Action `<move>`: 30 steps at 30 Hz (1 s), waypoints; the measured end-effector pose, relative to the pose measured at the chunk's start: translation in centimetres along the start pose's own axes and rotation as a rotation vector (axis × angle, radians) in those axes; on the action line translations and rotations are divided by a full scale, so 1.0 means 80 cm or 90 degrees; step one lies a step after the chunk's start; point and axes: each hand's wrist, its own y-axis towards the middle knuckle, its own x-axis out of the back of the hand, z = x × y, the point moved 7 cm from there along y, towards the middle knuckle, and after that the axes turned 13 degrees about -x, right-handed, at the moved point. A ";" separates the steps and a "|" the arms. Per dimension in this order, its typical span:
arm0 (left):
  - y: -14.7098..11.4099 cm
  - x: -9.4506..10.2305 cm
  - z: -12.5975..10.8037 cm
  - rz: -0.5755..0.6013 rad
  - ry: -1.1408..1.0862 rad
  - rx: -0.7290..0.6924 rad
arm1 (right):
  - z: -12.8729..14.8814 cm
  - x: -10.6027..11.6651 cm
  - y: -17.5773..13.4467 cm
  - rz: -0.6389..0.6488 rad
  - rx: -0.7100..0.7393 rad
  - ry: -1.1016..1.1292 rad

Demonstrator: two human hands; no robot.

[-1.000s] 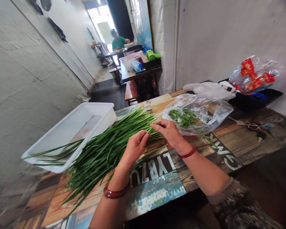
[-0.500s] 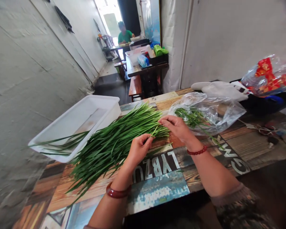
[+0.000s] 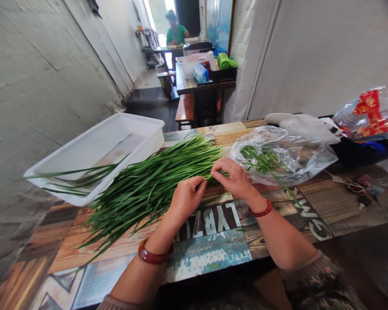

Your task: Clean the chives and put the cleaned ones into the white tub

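Observation:
A big pile of garlic chives (image 3: 142,185) lies across the table, dark leaf tips towards the left and pale stem ends towards the right. At the front of the stem ends, my left hand (image 3: 188,197) is closed in a pinch on a chive stalk. My right hand (image 3: 234,177) bends over the stem ends just beside it, thumb and fingertips pinched together at the same stalk. Its tip is partly hidden by the fingers. Right of my hands, a clear plastic bag (image 3: 313,157) lies spread open with loose green trimmings (image 3: 261,159) on it.
A white plastic tub (image 3: 153,144) stands at the left, some chive leaves hanging over its rim. Keys (image 3: 364,199) and a red-printed plastic bag (image 3: 368,114) are at the right of the patterned table (image 3: 210,258). A person in green (image 3: 177,33) sits at a far table.
My right hand has come down and closer to my left, its fingertips now meeting at the stalk. The view has tilted slightly downwards.

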 end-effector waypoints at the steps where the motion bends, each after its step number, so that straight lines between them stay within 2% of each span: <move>1: 0.001 0.000 -0.002 0.009 0.004 -0.001 | -0.002 -0.001 0.000 -0.014 -0.018 0.035; 4: 0.004 0.000 -0.008 0.035 0.000 0.005 | -0.021 -0.001 0.000 -0.060 -0.121 0.152; 6: 0.006 0.004 -0.005 0.017 -0.036 0.034 | -0.038 0.009 0.000 -0.115 -0.185 0.246; 8: 0.005 0.008 0.003 -0.013 -0.100 0.082 | -0.052 0.022 0.001 -0.164 -0.211 0.330; 11: 0.003 0.007 0.014 -0.040 -0.210 0.142 | -0.060 0.037 0.004 -0.186 -0.210 0.376; 14: 0.002 0.004 0.012 -0.030 -0.227 0.145 | -0.055 0.038 0.004 -0.154 -0.194 0.325; 19: 0.005 0.004 -0.005 -0.007 -0.159 0.096 | -0.042 0.019 0.002 -0.054 -0.180 0.270; 25: 0.008 0.001 -0.011 0.008 -0.142 0.068 | -0.030 0.005 0.004 0.014 -0.161 0.155; 28: 0.007 -0.003 -0.013 0.019 -0.173 0.069 | -0.019 0.006 0.004 -0.004 -0.105 0.077; 30: 0.005 -0.005 -0.010 0.019 -0.202 0.094 | -0.019 0.018 0.003 -0.076 -0.096 0.048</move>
